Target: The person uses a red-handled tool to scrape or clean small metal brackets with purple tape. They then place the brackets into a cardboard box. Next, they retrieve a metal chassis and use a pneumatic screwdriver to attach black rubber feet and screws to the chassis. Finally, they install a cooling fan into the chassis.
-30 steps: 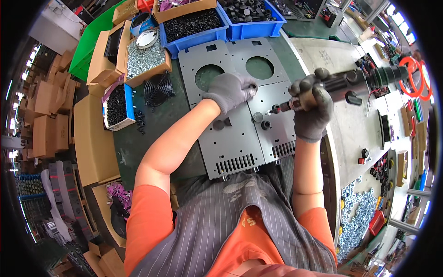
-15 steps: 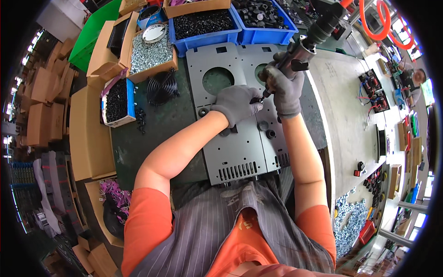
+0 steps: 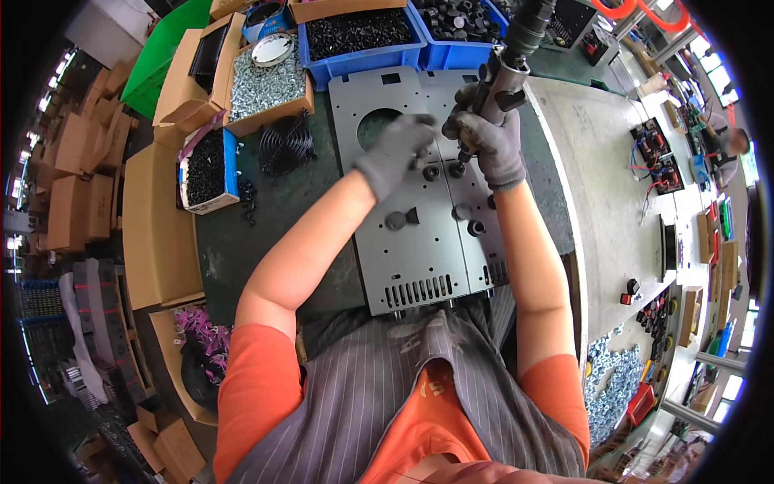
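Two grey metal panels [image 3: 419,242] lie side by side on the bench in front of me, with slots along their near edges and round cut-outs farther off. My right hand [image 3: 493,145], in a grey glove, is wrapped round a dark power screwdriver [image 3: 506,79], its tip pointing down over the right panel. Just below that tip sits a black rubber foot [image 3: 456,168], with another rubber foot [image 3: 432,172] to its left. My gloved left hand [image 3: 395,155] hovers over the left panel beside the round cut-out; motion smears its fingers. Nearer me, a black cap [image 3: 395,220] and a round foot [image 3: 476,228] rest on the panels.
Behind the panels stand a blue bin of black screws [image 3: 355,36] and a blue bin of black feet [image 3: 455,24]. To the left are a carton of silver screws [image 3: 266,87], black wire guards [image 3: 288,145] and a small box of black screws [image 3: 205,173]. A grey table [image 3: 601,177] adjoins at right.
My left hand has moved left and away from the screwdriver tip, uncovering rubber feet on the panels. The screwdriver, still in my right hand, has shifted slightly left and stands more upright.
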The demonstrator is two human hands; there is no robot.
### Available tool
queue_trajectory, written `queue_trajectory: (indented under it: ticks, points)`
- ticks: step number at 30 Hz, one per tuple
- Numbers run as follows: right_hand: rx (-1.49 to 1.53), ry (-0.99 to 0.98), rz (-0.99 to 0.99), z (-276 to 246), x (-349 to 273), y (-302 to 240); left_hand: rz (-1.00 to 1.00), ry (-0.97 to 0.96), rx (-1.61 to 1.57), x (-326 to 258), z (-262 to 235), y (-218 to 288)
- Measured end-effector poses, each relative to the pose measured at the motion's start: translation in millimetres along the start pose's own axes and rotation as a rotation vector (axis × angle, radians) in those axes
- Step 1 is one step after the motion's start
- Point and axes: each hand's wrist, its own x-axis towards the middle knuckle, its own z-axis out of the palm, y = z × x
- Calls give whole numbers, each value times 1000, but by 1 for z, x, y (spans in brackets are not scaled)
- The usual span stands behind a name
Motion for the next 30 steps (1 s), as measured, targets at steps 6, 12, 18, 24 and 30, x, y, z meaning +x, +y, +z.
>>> queue_trajectory:
  ticks: [6,12,18,24,30]
  points:
    - [47,-46,5,3,7,-4,-223,-56,-784,-51,-34,3]
    - [-53,71,-191,12,-19,-36,-70,24,-645,-95,-24,-4]
    - [540,-115,-411,23,-70,-56,-73,-67,-546,-116,6,-2]
    - [519,-109,-520,16,-102,-69,-113,-126,-617,-127,33,-11]
    - [456,-66,-564,11,-117,-74,-173,-244,-672,-133,51,-13]
